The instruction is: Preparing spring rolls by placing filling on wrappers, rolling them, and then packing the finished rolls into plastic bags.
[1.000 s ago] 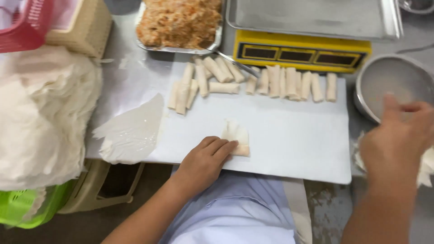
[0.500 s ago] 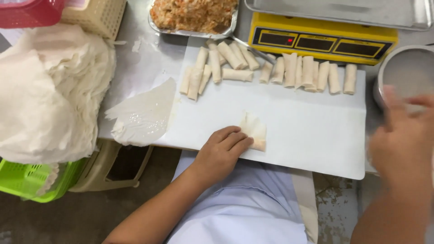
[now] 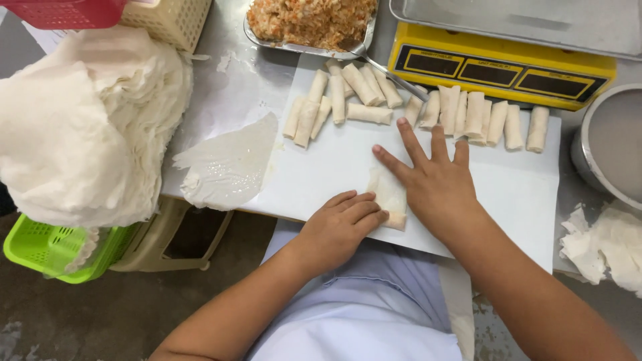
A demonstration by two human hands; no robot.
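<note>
A half-rolled spring roll [image 3: 390, 198] lies near the front edge of the white cutting board [image 3: 515, 200]. My left hand [image 3: 340, 228] presses its fingertips on the roll's near left end. Flat on the board, my right hand [image 3: 435, 182] has its fingers spread, its thumb side lying over the loose wrapper flap. Neither hand grips anything. A row of finished rolls [image 3: 468, 117] and a looser pile of rolls [image 3: 334, 103] lie along the board's far edge.
A tray of orange-flecked filling [image 3: 311, 21] with a spoon sits at the back, beside a yellow scale [image 3: 501, 67]. A metal bowl [image 3: 605, 150] stands at right above wrapper scraps [image 3: 605, 244]. A wrapper stack [image 3: 80, 127] and one loose sheet [image 3: 227, 167] lie left.
My right hand has come from the metal bowl at the right to the board and now lies spread on the wrapper. The left hand has stayed on the roll.
</note>
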